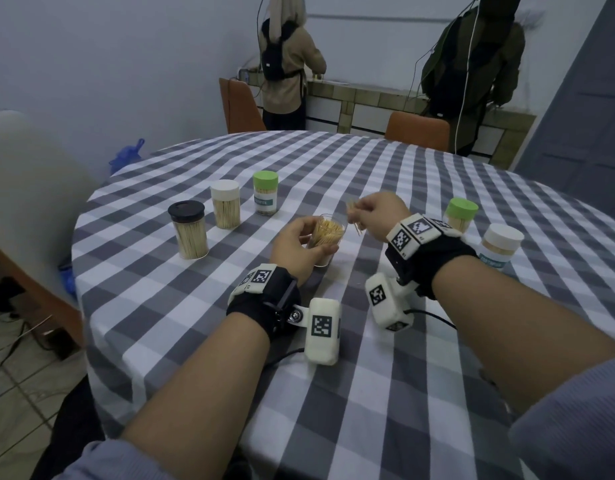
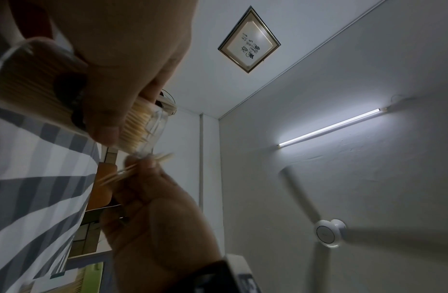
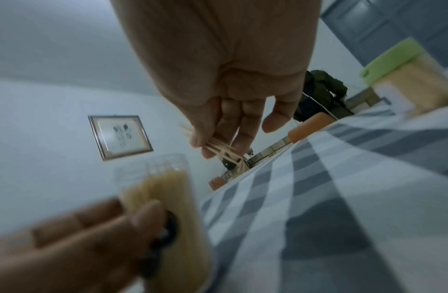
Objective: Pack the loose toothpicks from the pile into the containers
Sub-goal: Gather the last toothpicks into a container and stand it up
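Note:
My left hand point(image 1: 300, 242) grips a clear open container point(image 1: 325, 237) that stands on the checked tablecloth and is nearly full of toothpicks. The same container point(image 2: 42, 87) fills the upper left of the left wrist view, with my fingers curled round it. Just right of its mouth my right hand point(image 1: 368, 211) pinches a small bunch of toothpicks point(image 1: 354, 216) between thumb and fingers. In the right wrist view the bunch point(image 3: 222, 150) sticks out below the fingertips, above the container point(image 3: 167, 198). No loose pile shows in any view.
Three capped full containers stand at the left: black lid point(image 1: 189, 230), white lid point(image 1: 225, 204), green lid point(image 1: 265, 192). Two more stand at the right, green lid point(image 1: 460, 213) and white lid point(image 1: 500, 245). Two people stand at a far counter. Orange chairs point(image 1: 416, 131) ring the table.

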